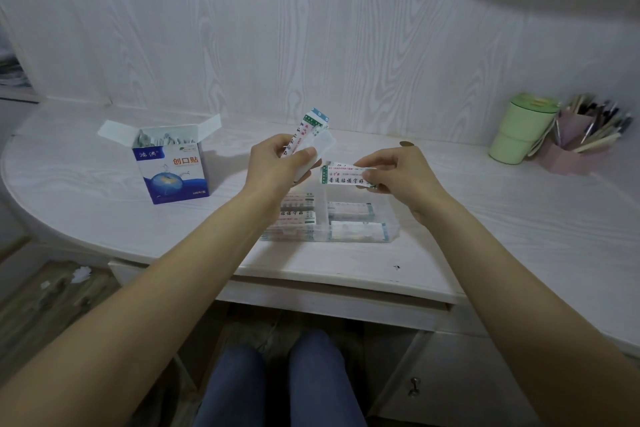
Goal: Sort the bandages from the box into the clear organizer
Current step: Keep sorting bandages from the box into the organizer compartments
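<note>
A blue and white bandage box [173, 170] stands open at the left of the desk, with wrapped bandages showing inside. The clear organizer [388, 218] lies below my hands and has bandages lying flat in its compartments. My left hand [273, 166] holds a small stack of wrapped bandages [310, 130] upright above the organizer. My right hand [398, 173] pinches a single wrapped bandage [343, 177] level, just right of the stack.
A green lidded cup [519, 128] and a pink pen holder [575, 142] full of pens stand at the back right. The white desk [104, 218] curves away at the left. A drawer front [311, 295] sits under the desk edge, above my knees.
</note>
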Demonstrator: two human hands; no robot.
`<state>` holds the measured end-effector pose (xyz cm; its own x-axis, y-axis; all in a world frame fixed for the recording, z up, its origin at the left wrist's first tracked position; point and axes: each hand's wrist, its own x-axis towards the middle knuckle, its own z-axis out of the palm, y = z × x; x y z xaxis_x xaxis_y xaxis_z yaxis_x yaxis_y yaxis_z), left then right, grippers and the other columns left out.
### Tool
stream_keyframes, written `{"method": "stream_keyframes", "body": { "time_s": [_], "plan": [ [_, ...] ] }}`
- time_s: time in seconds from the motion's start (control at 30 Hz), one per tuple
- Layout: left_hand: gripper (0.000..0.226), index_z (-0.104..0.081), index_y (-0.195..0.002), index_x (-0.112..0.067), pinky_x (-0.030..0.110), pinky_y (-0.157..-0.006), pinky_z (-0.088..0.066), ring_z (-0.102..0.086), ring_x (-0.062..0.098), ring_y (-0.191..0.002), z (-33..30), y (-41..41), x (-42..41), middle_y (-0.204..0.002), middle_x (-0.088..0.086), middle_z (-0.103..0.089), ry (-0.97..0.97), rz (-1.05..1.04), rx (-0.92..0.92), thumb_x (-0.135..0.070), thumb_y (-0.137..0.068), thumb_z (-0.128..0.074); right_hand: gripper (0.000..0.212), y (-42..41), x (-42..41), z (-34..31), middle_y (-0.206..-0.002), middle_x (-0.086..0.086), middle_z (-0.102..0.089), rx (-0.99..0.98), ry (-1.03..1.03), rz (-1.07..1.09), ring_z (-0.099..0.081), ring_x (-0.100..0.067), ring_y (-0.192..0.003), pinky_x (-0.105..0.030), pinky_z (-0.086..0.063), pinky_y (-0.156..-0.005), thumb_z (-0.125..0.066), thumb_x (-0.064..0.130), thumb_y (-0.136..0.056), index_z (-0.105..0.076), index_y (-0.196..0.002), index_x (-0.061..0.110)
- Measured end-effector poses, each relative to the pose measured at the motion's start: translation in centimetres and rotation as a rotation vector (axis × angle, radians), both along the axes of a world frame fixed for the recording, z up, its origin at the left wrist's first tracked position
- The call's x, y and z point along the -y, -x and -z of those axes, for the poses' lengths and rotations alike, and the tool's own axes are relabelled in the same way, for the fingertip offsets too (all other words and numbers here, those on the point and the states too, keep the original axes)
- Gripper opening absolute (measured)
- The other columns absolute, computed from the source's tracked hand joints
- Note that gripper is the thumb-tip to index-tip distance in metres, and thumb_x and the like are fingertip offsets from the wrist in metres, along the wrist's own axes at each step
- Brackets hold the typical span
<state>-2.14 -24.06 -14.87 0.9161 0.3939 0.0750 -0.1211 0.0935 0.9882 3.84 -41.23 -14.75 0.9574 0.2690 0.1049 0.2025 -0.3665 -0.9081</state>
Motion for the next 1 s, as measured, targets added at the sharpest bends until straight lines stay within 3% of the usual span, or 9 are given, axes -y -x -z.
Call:
{"method": "stream_keyframes", "body": {
  "time_s": [0.13, 0.2, 0.27, 0.5, 0.57, 0.7, 1.0],
  "plan": [
    [0.015, -0.059, -0.102, -0.01, 0.026, -0.068, -0.059, -0.072, 0.016, -0.074, 0.1, -0.4, -0.1, -0.108, 0.008, -0.062, 0.004, 0.031, -0.039, -0.002, -0.089, -0.061, 0.02, -1.3, 0.3, 0.4, -0.081, -0.006, -0.068, 0.122, 0.342, 0.024, -0.063, -0.016, -0.075, -0.031, -0.055, -0.074, -0.061, -0.002, -0.085, -0.073, -0.092, 0.012],
    [0.019, -0.059, -0.106, -0.008, 0.023, -0.063, -0.058, -0.073, 0.017, -0.073, 0.2, -0.5, -0.2, -0.113, 0.01, -0.06, 0.002, 0.038, -0.058, -0.001, -0.089, -0.06, 0.023, -1.5, 0.1, 0.7, -0.072, -0.002, -0.066, 0.139, 0.472, -0.02, -0.059, -0.013, -0.065, -0.026, -0.053, -0.066, -0.059, -0.003, -0.084, -0.075, -0.092, 0.011],
    [0.021, -0.058, -0.109, -0.006, 0.023, -0.061, -0.058, -0.073, 0.018, -0.073, 0.4, -0.5, -0.2, -0.115, 0.012, -0.06, 0.001, 0.035, -0.067, 0.0, -0.089, -0.06, 0.026, -1.7, 0.0, 0.8, -0.066, 0.002, -0.063, 0.138, 0.526, -0.055, -0.054, -0.008, -0.059, -0.015, -0.044, -0.053, -0.057, -0.005, -0.082, -0.075, -0.09, 0.011],
    [0.02, -0.058, -0.108, -0.006, 0.022, -0.061, -0.057, -0.073, 0.019, -0.073, 0.3, -1.2, -0.2, -0.114, 0.013, -0.061, -0.063, 0.03, -0.072, 0.0, -0.089, -0.06, 0.015, -2.0, -0.4, 1.0, -0.061, 0.005, -0.062, 0.146, 0.579, -0.14, -0.055, -0.003, -0.057, -0.002, -0.037, -0.048, -0.064, -0.002, -0.082, -0.074, -0.084, 0.008],
    [0.02, -0.058, -0.108, -0.007, 0.023, -0.062, -0.057, -0.073, 0.02, -0.072, 0.1, -1.4, -0.1, -0.114, 0.013, -0.061, -0.077, 0.033, -0.066, 0.0, -0.089, -0.06, 0.013, -2.2, -0.7, 1.2, -0.071, 0.002, -0.068, 0.18, 0.63, -0.152, -0.059, -0.007, -0.065, -0.006, -0.044, -0.057, -0.067, 0.0, -0.08, -0.075, -0.083, 0.01],
    [0.02, -0.058, -0.109, -0.006, 0.023, -0.062, -0.058, -0.073, 0.021, -0.073, 0.1, -1.5, 0.0, -0.111, 0.012, -0.061, -0.073, 0.044, -0.062, -0.001, -0.089, -0.06, 0.014, -2.5, -1.5, 1.5, -0.085, -0.002, -0.072, 0.22, 0.749, -0.143, -0.066, -0.017, -0.084, -0.033, -0.055, -0.079, -0.069, 0.003, -0.08, -0.076, -0.087, 0.012],
    [0.017, -0.059, -0.099, -0.009, 0.022, -0.066, -0.058, -0.073, 0.024, -0.076, -0.1, -0.8, -0.4, -0.112, 0.012, -0.061, 0.008, 0.115, -0.038, 0.003, -0.087, -0.062, 0.014, -2.2, -1.7, 1.4, -0.092, -0.009, -0.073, 0.208, 0.78, -0.185, -0.067, -0.022, -0.086, -0.032, -0.055, -0.078, -0.063, 0.003, -0.083, -0.075, -0.091, 0.004]
  ]
}}
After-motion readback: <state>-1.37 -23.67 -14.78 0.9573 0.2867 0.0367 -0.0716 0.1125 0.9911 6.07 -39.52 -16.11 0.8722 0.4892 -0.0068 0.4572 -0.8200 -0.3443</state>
